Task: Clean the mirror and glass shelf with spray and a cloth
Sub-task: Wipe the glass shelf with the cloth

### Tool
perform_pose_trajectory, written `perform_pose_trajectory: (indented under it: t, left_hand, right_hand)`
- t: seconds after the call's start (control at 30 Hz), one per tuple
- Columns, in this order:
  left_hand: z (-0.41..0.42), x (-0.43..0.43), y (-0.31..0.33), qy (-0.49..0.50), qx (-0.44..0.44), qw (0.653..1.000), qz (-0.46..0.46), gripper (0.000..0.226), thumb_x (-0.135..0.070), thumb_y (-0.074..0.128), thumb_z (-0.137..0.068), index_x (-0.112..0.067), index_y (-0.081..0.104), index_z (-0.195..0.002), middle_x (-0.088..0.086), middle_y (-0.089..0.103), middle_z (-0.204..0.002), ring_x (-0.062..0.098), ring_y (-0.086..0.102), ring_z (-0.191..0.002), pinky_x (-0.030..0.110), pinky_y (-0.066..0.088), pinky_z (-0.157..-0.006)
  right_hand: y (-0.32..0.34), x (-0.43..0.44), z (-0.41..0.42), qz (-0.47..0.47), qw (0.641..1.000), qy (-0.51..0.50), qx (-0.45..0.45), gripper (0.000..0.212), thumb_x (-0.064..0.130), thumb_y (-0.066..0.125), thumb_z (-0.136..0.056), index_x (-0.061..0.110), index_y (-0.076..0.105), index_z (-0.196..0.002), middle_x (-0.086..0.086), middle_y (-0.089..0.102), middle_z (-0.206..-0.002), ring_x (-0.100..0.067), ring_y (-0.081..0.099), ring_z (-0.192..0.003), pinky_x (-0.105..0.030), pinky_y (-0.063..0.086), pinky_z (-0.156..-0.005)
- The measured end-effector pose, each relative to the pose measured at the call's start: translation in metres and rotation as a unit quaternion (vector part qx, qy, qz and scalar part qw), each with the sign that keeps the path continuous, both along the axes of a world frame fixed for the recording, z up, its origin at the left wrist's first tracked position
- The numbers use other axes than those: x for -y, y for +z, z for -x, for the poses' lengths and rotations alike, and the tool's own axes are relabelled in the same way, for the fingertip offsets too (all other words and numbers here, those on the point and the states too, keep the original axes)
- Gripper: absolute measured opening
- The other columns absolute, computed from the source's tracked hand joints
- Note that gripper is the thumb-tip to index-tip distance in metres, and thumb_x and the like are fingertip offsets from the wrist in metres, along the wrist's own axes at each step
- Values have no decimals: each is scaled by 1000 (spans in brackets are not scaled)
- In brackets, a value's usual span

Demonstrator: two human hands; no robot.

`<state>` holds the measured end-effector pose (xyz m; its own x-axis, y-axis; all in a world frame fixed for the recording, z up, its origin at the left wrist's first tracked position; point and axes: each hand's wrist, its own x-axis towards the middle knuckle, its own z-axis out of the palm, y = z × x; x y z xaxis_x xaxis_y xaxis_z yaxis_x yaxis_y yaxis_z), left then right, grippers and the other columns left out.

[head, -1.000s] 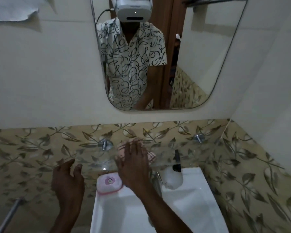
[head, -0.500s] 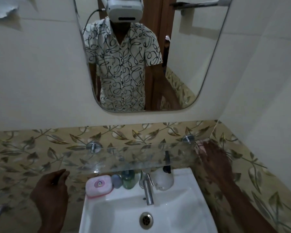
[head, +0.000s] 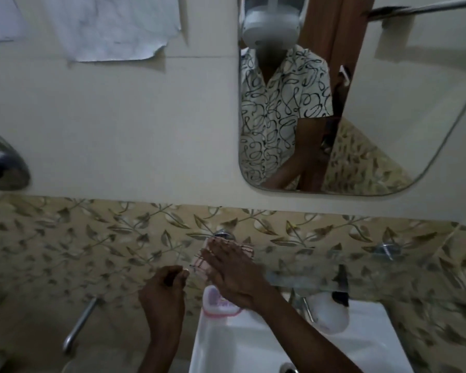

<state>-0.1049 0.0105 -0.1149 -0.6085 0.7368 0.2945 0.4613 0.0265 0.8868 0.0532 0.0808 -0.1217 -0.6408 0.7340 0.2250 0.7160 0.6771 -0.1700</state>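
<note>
A clear glass shelf [head: 315, 277] runs along the leaf-patterned tiles above the sink, held by chrome mounts. My right hand [head: 233, 273] lies flat on a pink checked cloth [head: 201, 261], pressing it onto the shelf's left end by the left mount [head: 222, 234]. My left hand [head: 163, 294] pinches the shelf's left edge with curled fingers. The mirror [head: 388, 103] hangs on the wall above right and reflects a person in a patterned shirt. A white spray bottle [head: 331, 313] with a black trigger stands on the sink rim under the shelf.
A white sink [head: 226, 343] sits below with a pink soap case [head: 217, 302] on its rim and a chrome tap [head: 301, 305]. A metal bar [head: 78, 324] sticks out low left. Chrome fixture [head: 3, 162] at far left; paper sheets [head: 111, 25] taped to the wall above.
My right hand swept the cloth from the shelf's middle to its right end, then back to the left end. My left hand rose to the shelf's left edge. The view swung left.
</note>
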Motion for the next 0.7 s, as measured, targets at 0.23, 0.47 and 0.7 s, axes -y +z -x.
perform_pose_trajectory:
  t: [0.23,0.47,0.7]
  left_hand:
    - [2,-1,0,14,77,997,-18,23,1,75,-75,-13,61,-87,3,72,-69,24,71,-68,46,58,-71]
    - [-1,-1,0,37,40,998,-16,16,-11,72,-84,-18,59,-89,-3,68,-72,15,67,-63,35,53,-64]
    - [-6,-3,-2,-14,-29,999,18,16,6,70,-80,-5,73,-91,17,74,-85,34,69,-75,46,54,-80]
  right_hand:
    - [16,-36,67,56,996,63,40,50,42,18,-106,29,32,-152,2,19,-165,-17,10,-153,-35,1,-123]
    - [6,8,48,41,997,-42,-51,70,60,5,-97,29,39,-149,0,29,-162,-19,19,-151,-39,7,-124]
    - [3,27,-92,16,980,-196,-27,57,53,22,-101,28,38,-150,0,30,-161,-18,25,-150,-37,9,-123]
